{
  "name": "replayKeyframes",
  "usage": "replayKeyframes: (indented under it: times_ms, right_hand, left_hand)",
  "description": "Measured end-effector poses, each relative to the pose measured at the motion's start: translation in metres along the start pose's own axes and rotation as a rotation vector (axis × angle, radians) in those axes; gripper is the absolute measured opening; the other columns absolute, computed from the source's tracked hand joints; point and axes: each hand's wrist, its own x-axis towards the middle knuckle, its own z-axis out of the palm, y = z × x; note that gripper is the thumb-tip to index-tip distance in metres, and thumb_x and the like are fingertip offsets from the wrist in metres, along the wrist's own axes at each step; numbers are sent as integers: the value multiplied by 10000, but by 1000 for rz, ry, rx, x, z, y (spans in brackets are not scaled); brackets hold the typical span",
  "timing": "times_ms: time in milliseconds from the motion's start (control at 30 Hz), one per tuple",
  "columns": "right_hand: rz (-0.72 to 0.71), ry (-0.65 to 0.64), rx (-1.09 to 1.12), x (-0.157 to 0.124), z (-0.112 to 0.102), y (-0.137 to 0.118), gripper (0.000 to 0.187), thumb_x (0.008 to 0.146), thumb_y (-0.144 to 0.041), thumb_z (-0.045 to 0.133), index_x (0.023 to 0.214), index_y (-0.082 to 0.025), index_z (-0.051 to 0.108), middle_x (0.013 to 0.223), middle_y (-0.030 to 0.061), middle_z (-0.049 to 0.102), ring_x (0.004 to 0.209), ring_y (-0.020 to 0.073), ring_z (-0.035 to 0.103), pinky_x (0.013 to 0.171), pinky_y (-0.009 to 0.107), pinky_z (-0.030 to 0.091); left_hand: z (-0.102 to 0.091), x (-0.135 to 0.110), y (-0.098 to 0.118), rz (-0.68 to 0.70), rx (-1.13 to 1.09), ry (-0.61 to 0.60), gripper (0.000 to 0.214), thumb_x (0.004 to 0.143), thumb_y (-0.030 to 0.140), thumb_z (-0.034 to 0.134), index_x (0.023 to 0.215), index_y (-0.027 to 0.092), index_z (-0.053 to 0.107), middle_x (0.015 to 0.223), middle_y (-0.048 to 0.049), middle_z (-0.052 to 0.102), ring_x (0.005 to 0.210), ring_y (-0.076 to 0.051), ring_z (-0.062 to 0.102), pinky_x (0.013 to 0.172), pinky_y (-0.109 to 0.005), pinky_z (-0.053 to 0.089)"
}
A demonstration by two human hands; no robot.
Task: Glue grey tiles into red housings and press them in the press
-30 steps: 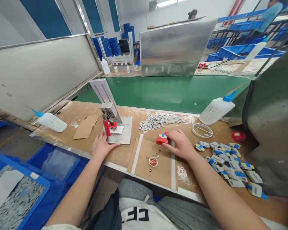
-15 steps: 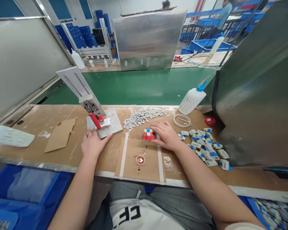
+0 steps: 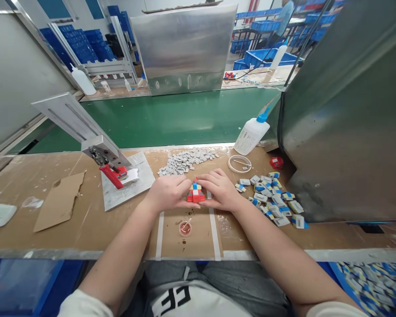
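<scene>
A small red block with blue and white pieces on top point(image 3: 195, 193) rests on the cardboard mat point(image 3: 198, 237) of the workbench. My left hand point(image 3: 170, 192) grips its left side with curled fingers. My right hand point(image 3: 219, 189) grips its right side, fingertips pinched on the block. A small round red cup of glue point(image 3: 185, 228) stands on the mat just in front of the block. A heap of small grey chips point(image 3: 185, 160) lies just behind my hands.
A small hand press with a red lever point(image 3: 110, 169) stands on a metal plate at the left. Several blue-white small parts point(image 3: 272, 198) lie at the right, beside a tape ring point(image 3: 239, 164), a squeeze bottle point(image 3: 251, 134) and a big metal panel point(image 3: 346, 114). A green conveyor belt point(image 3: 171, 119) runs behind.
My left hand left the press plate and moved right onto the red block. My right hand stayed on the block. The view swung to the right.
</scene>
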Motion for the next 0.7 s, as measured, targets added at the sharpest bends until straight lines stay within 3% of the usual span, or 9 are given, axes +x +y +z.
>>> replayKeyframes:
  times_ms: [133, 267, 567, 700]
  right_hand:
    - [-33, -5, 61, 3, 1, 2, 509, 1050, -632, 524, 1185, -165, 673, 1163, 151, 755, 943, 244, 648, 824, 397, 428]
    - [-32, -21, 83, 6, 1, -1, 424, 1050, -583, 568, 1072, -174, 676, 1130, 141, 757, 917, 229, 646, 793, 378, 416]
    - [4, -34, 85, 7, 2, -4, 418, 1042, -580, 596, 1091, -171, 667, 1091, 124, 774, 929, 231, 665, 855, 390, 429]
    - [-2, -10, 102, 5, 4, -9, 370, 1045, -511, 614, 1163, -162, 651, 1139, 158, 767, 1007, 267, 693, 883, 415, 437]
  left_hand:
    - [22, -3, -9, 45, -105, 95, 718, 952, 868, 392, 748, 206, 579, 605, 11, 567, 542, -138, 507, 539, -307, 311]
    - [31, -14, -11, 7, -190, 62, 720, 945, 869, 404, 851, 200, 650, 692, -20, 657, 611, -151, 575, 585, -304, 372]
    - [35, -17, -14, -31, -257, 40, 679, 975, 823, 427, 795, 196, 615, 656, -9, 615, 594, -148, 551, 585, -306, 359]
    - [36, -21, -10, -58, -298, -47, 686, 944, 849, 464, 876, 192, 651, 713, -19, 642, 647, -157, 611, 595, -305, 376]
